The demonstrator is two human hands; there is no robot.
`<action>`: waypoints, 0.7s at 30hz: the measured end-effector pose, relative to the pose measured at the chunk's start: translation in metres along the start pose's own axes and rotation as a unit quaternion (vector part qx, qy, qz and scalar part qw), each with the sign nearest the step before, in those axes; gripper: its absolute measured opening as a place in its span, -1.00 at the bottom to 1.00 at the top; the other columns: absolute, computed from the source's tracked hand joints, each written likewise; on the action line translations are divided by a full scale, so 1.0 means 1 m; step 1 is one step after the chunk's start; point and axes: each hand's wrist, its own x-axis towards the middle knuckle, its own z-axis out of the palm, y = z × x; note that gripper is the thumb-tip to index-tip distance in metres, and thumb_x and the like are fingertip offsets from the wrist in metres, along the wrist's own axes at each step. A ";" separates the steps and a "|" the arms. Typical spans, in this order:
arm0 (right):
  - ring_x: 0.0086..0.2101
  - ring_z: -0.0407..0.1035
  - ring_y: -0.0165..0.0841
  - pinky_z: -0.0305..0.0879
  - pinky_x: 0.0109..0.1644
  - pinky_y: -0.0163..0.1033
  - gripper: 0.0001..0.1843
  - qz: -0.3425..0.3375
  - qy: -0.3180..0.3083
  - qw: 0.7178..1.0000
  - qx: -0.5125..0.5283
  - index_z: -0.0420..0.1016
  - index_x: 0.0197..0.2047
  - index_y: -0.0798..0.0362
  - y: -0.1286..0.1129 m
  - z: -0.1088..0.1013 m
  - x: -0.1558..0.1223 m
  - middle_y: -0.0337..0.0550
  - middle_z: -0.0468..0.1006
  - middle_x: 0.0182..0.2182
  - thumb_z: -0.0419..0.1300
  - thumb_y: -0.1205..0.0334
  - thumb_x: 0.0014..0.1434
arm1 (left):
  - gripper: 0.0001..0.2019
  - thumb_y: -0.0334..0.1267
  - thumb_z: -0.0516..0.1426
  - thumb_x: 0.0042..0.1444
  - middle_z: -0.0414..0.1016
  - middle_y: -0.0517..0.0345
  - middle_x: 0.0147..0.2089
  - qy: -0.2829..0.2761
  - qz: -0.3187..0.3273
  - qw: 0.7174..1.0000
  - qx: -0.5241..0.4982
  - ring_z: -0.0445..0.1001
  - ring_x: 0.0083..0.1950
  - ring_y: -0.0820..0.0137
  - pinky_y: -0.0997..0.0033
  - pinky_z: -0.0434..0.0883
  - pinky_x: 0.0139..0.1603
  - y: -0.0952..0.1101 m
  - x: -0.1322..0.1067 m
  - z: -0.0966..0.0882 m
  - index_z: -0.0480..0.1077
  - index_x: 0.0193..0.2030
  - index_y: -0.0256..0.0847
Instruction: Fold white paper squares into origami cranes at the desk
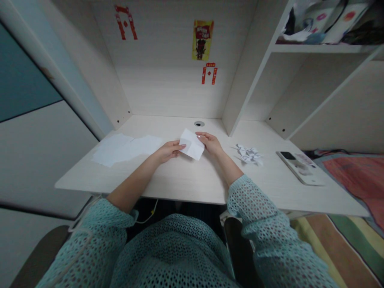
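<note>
Above the bench (186, 180), our left hand (169, 152) and right hand (211, 144), each grip clamped on one white sheet (192, 147), loose sheets (120, 149) leftward, folded paper pieces (249, 155) rightward.

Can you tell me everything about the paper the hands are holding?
The paper is white, looks thin and plain, and is roughly square. It's tilted, with one corner pointing away from the person. The left hand pinches its left side; the right hand holds its right side. It's over the desk; any folds are too faint to be sure of.
</note>
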 end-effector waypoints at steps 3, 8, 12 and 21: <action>-0.42 0.34 -0.45 0.22 -0.39 -0.36 -0.49 0.003 0.024 1.000 0.011 0.46 -0.15 0.08 0.000 0.005 -0.002 -0.17 0.53 -0.36 0.31 0.00 -0.17 | -0.63 -0.20 0.31 -0.18 0.50 -0.01 -0.22 0.035 0.018 0.999 -0.029 0.39 -0.35 0.49 0.55 0.22 -0.45 -0.003 0.004 -0.001 0.47 -0.18 -0.27; -0.37 0.42 -0.41 0.33 -0.39 -0.34 -0.49 0.067 0.032 0.994 0.078 0.43 -0.13 0.01 -0.002 0.013 -0.006 -0.14 0.53 -0.22 0.28 -0.10 -0.10 | -0.61 -0.17 0.31 -0.19 0.50 0.05 -0.14 0.125 0.051 0.990 -0.052 0.43 -0.30 0.50 0.57 0.29 -0.38 -0.005 0.010 -0.006 0.45 -0.17 -0.20; -0.42 0.43 -0.40 0.36 -0.47 -0.34 -0.53 0.120 -0.010 0.989 0.088 0.47 -0.22 0.07 -0.002 0.019 -0.010 -0.09 0.54 -0.26 0.35 -0.05 -0.15 | -0.57 -0.12 0.31 -0.21 0.48 0.04 -0.07 0.151 0.072 0.985 -0.045 0.46 -0.18 0.41 0.49 0.37 -0.25 -0.003 0.008 -0.003 0.44 -0.15 -0.19; -0.54 0.29 -0.48 0.22 -0.59 -0.39 -0.63 0.131 -0.005 0.990 0.044 0.47 -0.47 0.11 -0.001 0.020 -0.012 -0.15 0.51 -0.47 0.39 -0.01 -0.23 | -0.56 -0.04 0.30 -0.24 0.52 0.02 -0.17 0.208 0.119 0.971 -0.011 0.46 -0.17 0.37 0.42 0.39 -0.17 -0.008 0.013 -0.009 0.45 -0.23 -0.26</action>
